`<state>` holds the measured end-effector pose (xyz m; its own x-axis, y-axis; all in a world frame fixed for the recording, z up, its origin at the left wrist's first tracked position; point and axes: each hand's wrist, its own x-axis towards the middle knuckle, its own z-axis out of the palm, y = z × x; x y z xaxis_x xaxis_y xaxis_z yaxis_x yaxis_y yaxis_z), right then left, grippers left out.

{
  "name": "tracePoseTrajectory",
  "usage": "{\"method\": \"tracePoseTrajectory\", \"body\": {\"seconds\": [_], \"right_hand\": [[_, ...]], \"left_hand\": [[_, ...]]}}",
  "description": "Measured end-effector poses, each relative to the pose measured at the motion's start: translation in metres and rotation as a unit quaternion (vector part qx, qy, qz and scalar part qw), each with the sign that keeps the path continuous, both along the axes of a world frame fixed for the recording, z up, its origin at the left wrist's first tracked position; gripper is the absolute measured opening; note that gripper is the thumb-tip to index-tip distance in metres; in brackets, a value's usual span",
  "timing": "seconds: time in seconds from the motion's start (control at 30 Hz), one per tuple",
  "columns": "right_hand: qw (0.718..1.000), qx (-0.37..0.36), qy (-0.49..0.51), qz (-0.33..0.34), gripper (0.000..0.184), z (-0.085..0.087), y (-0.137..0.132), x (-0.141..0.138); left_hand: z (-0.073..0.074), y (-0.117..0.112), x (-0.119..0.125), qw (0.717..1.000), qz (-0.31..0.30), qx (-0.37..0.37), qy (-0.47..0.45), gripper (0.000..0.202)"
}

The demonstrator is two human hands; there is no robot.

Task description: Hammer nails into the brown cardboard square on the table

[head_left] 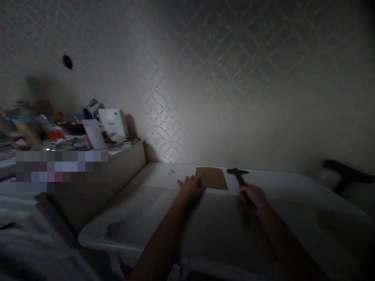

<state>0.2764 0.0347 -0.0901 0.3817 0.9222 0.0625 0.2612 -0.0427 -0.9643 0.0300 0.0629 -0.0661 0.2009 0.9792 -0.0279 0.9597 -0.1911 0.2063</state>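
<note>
My right hand (254, 195) grips the handle of a hammer (238, 174), whose dark head is raised just right of a brown, flat rectangular board (215, 178). At the board's left edge is my left hand (191, 188). Its thumb and forefinger come together over the board while the other fingers fan out leftward; whatever is between the fingertips is too small and dim to make out. Several small dark pieces (172, 172), perhaps nails, lie on the white table (158, 175) left of that hand.
A cabinet (125, 168) on the left carries a white box (113, 121), a white tube (95, 134) and blurred clutter. Patterned wallpaper (234, 97) rises behind the table. Something dark, like a chair part (344, 173), stands at the right edge.
</note>
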Motion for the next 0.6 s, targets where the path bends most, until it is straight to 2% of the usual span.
{"method": "tracePoseTrajectory", "body": {"seconds": [0.07,0.13,0.27,0.4,0.6], "right_hand": [[0.999,-0.023,-0.040,-0.012,0.012,0.000,-0.002,0.005],[0.989,-0.049,-0.137,-0.034,0.012,0.003,-0.004,0.009],[0.939,-0.081,-0.326,-0.073,0.019,0.009,-0.010,0.012],[0.913,-0.097,-0.392,-0.058,0.027,0.011,-0.013,0.012],[0.900,-0.094,-0.424,-0.042,0.030,0.009,-0.014,0.014]], "left_hand": [[0.000,0.000,0.000,1.000,-0.002,0.002,-0.002,0.068],[0.000,-0.001,0.000,1.000,-0.005,0.005,-0.003,0.068],[0.000,-0.002,0.000,1.000,-0.006,0.006,-0.003,0.068],[0.001,-0.002,0.000,1.000,-0.009,0.012,-0.006,0.066],[0.006,-0.003,0.000,1.000,0.005,0.009,-0.025,0.056]]}}
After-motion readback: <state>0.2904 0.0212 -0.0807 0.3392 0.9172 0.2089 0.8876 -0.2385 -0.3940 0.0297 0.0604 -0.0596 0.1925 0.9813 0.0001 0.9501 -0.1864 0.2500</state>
